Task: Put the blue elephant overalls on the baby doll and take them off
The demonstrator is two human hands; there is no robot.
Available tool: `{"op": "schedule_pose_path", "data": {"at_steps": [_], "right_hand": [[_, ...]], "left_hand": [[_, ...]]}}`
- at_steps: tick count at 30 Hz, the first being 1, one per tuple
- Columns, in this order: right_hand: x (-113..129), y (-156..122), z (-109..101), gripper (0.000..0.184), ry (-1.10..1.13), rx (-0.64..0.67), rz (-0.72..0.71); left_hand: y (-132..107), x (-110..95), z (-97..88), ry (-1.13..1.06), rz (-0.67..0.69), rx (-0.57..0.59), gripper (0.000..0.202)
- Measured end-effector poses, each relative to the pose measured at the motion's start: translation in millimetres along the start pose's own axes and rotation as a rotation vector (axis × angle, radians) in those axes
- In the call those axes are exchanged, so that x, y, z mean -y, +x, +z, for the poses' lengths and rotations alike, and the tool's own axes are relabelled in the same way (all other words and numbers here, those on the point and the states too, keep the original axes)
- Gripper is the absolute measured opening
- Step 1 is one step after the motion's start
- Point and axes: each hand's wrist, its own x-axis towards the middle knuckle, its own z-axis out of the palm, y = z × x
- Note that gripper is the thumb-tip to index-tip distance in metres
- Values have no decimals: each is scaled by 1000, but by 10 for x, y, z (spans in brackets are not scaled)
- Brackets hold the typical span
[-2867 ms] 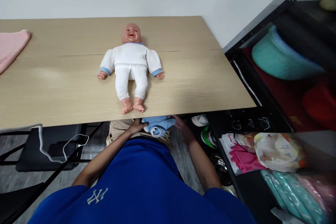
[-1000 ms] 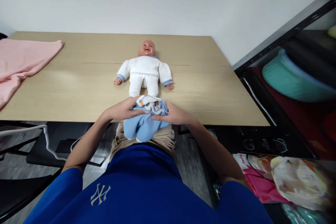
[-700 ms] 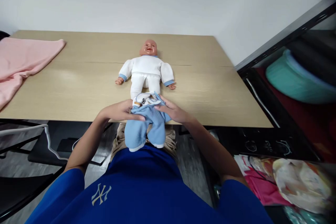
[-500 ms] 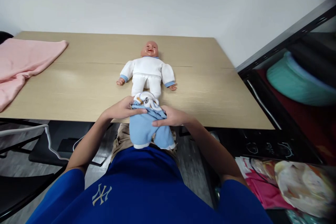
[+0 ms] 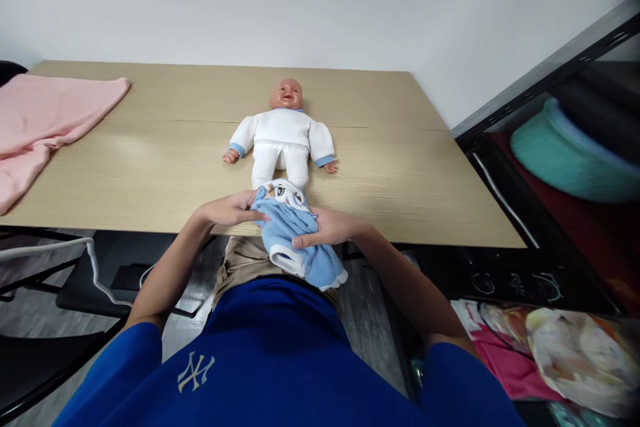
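A baby doll (image 5: 283, 137) in a white suit with blue cuffs lies on its back on the wooden table (image 5: 150, 160), feet toward me. Both my hands hold a small light-blue garment (image 5: 295, 240) with a white printed part, at the table's near edge just below the doll's feet. My left hand (image 5: 231, 208) grips its upper left side. My right hand (image 5: 327, 228) pinches the cloth on the right, thumb on top. The garment's white-cuffed ends hang down over my lap.
A pink cloth (image 5: 40, 120) lies on the table's far left. A black shelf unit on the right holds a teal bundle (image 5: 565, 153) and bagged items (image 5: 575, 353). A white cable (image 5: 90, 260) hangs under the table on the left.
My hands brought the blue garment up from my lap to the table edge by the doll's feet. In the last half second the hanging legs swung up and rightward.
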Motion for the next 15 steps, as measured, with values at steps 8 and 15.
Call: {"op": "schedule_pose_path", "data": {"at_steps": [8, 15], "right_hand": [[-145, 74, -2, 74, 162, -115, -125], [-76, 114, 74, 66, 224, -80, -154]], "left_hand": [[-37, -20, 135, -194, -49, -13, 75], [-122, 100, 151, -206, -37, -34, 67]]}}
